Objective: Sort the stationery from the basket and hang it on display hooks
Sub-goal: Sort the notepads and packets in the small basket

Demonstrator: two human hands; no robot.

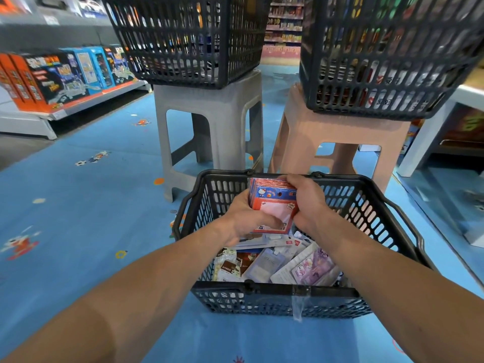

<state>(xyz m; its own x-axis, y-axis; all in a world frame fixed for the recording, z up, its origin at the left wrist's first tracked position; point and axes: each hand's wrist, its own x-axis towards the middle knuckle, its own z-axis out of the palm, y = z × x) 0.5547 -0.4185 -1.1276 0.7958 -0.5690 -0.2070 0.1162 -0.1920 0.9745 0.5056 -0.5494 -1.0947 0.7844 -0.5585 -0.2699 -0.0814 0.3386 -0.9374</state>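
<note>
- A black plastic basket sits on a blue shop floor, seen from above by the person bending over it.
- Both hands grip one stack of red carded sticky-note packs, lifted just above the basket's far end.
- The left hand wraps the stack's left edge, thumb across the front; the right hand curls over its top right corner.
- Loose packets lie in the basket below.
- The packs look light, thin and glossy — likely to slide apart, so squeezing the edges together seems wise.
- No display hooks are visible.
</note>
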